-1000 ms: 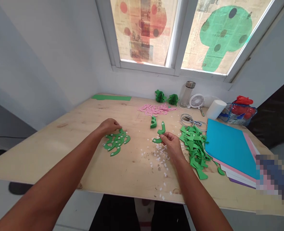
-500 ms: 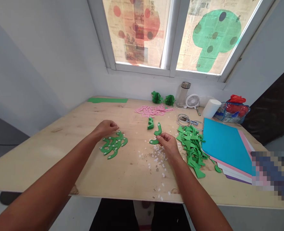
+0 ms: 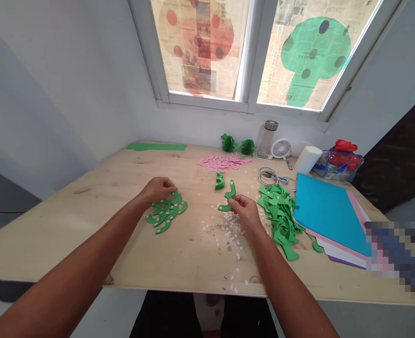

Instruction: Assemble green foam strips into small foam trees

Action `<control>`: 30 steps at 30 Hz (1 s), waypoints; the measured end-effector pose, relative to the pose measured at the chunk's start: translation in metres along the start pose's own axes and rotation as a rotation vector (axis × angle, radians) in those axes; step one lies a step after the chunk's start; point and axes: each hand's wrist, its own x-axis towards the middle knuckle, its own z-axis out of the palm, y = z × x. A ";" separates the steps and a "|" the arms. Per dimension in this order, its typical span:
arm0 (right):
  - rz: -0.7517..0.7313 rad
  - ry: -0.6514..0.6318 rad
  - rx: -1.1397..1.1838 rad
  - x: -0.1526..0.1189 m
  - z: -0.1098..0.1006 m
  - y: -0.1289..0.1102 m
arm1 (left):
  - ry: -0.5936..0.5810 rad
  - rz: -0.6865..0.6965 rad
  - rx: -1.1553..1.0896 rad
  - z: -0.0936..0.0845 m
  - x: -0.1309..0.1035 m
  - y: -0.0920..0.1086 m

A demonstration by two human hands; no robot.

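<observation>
My left hand (image 3: 161,188) is closed at the top edge of a pile of curved green pieces (image 3: 165,213) dotted with small white squares; its fingertips pinch a green piece there. On the right, my right hand (image 3: 243,206) pinches a curved green piece (image 3: 225,207) between thumb and fingers. Another curved green piece (image 3: 231,188) lies just above those fingertips, touching or close to it. A small stack of green pieces (image 3: 219,181) stands a little farther back, between the hands.
White paper bits (image 3: 228,230) are scattered before my right hand. Green scraps (image 3: 280,213), blue sheets (image 3: 329,211) and scissors (image 3: 281,179) lie to the right. Behind are pink pieces (image 3: 221,162), green paper shapes (image 3: 228,142), a bottle (image 3: 265,140), a fan (image 3: 280,148) and a white roll (image 3: 308,160).
My left hand has moved slightly right and onto the green pile's top edge, and its fingers have closed on a piece. My right hand has barely moved.
</observation>
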 end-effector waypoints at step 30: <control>0.008 -0.304 0.020 -0.006 0.001 -0.001 | -0.509 0.163 -0.499 0.010 -0.017 0.018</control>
